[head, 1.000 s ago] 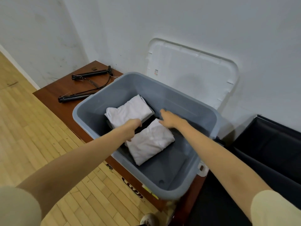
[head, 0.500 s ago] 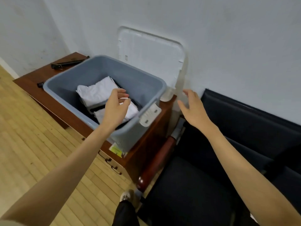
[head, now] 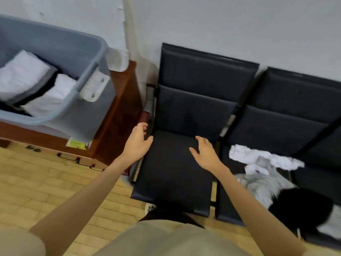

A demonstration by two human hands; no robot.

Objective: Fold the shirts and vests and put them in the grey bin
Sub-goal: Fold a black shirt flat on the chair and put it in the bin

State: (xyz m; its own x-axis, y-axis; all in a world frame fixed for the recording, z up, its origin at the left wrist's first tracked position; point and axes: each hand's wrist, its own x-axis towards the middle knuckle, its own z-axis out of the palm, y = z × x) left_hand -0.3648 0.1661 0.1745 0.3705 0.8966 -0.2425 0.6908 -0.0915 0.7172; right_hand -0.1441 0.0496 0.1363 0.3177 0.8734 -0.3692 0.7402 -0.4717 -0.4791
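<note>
— Where are the hands, and are they carrying anything?

— I have both out over the bare black seat (head: 173, 169) in front of me. My left hand (head: 137, 143) hangs above the seat's left edge, fingers loosely curled around nothing. My right hand (head: 204, 154) sits above the seat's right half, fingers spread and relaxed, also holding nothing.

— And the clothes you're after?

— The unfolded pile (head: 265, 169) lies on the next seat over, to the right of both hands: crumpled white fabric at the back, something grey beneath it, a black garment (head: 302, 209) nearest me. It's a heap, so I can't read a clear long axis; it sprawls roughly from the seat back toward the front edge.

— Which hand goes?

— The right, I'd say. It's near the pile's white corner, while the left is well apart from it with the right arm in between. The reach is sideways to the right and slightly down.

— The bin?

— The grey bin (head: 92, 111) stands on the wooden cabinet (head: 118, 126) off to my left, on the opposite side from the pile. Two folded white pieces (head: 24, 74) already lie in it on something dark. So whatever I pick up on the right gets folded on the bare seat, then travels left, I reckon.
</note>
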